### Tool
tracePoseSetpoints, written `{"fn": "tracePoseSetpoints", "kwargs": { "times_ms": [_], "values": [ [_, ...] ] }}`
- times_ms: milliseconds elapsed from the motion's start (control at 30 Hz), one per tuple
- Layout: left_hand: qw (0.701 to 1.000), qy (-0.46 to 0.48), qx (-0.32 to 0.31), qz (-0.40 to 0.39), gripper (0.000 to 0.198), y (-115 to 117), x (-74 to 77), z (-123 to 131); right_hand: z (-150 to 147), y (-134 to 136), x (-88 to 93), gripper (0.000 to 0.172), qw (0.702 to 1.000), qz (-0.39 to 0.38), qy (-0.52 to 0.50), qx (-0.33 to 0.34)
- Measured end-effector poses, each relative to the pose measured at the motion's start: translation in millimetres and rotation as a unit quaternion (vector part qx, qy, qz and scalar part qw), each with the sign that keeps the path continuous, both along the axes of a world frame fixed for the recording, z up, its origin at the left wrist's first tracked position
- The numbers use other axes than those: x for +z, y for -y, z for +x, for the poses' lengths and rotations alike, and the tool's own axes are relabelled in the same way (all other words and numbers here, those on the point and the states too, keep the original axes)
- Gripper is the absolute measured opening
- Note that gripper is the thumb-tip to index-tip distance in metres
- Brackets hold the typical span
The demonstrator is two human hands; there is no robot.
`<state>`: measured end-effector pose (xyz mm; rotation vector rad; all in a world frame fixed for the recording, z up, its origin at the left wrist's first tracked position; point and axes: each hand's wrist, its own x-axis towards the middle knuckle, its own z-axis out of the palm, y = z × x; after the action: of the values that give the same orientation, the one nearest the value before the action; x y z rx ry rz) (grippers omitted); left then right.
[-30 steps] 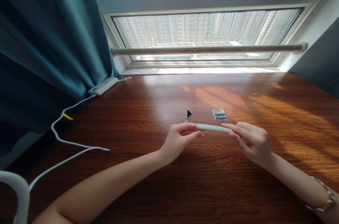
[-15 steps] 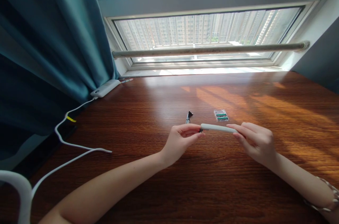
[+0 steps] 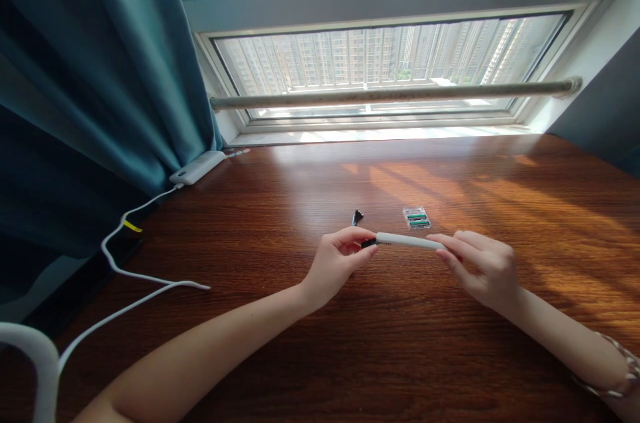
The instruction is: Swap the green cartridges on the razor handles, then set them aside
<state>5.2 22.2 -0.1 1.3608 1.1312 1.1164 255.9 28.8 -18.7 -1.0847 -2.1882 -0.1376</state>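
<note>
Tabletop (image 3: 280,356): brown wood grain is filling the lower field, supporting the loose items.
Window (image 3: 390,56): is standing at 12 to 1 o'clock, lighting the work from beyond.
Curtain (image 3: 100,43): blue cloth is hanging at 10 o'clock.
White cable (image 3: 113,253): is winding through 8 o'clock, apparently kept aside from the hands.
Right hand (image 3: 483,266): at 4 o'clock, is gripping one end of the slim white piece (image 3: 410,241), presumably leaving its length exposed.
Left hand (image 3: 333,263): at 6 o'clock, is pinching narrowly on the dark piece (image 3: 369,243).
Slim white piece: is lying almost level between the hands, likely steadied for close handling.
Clear case (image 3: 417,218): is resting at its 12 o'clock, probably within reach.
Dark piece: is sitting by its 9 o'clock end; attachment cannot be told.
</note>
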Motion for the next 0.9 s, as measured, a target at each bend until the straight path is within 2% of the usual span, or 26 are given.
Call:
{"fn": "tracePoseSetpoints", "kwargs": {
  "times_ms": [333,533,667,900],
  "values": [
    [0.999,0.032,0.004,0.006,0.017,0.1,2.3,-0.3,-2.5,0.5,-0.8,0.019,1.0,-0.025,-0.002,0.009],
    [0.995,0.096,-0.013,0.007,0.013,1.1,0.8,-1.0,-3.6,-1.1,-4.1,0.018,0.997,-0.062,-0.02,0.036],
    [0.993,0.112,-0.014,-0.026,0.016,-1.7,-1.6,-1.9,-4.1,-1.8,-6.1,0.017,0.996,-0.075,-0.032,0.041],
    [0.973,0.187,-0.059,-0.122,0.016,-3.8,-1.7,1.1,-4.9,-0.4,-4.2,0.018,0.996,-0.063,-0.052,0.033]
  ]
}}
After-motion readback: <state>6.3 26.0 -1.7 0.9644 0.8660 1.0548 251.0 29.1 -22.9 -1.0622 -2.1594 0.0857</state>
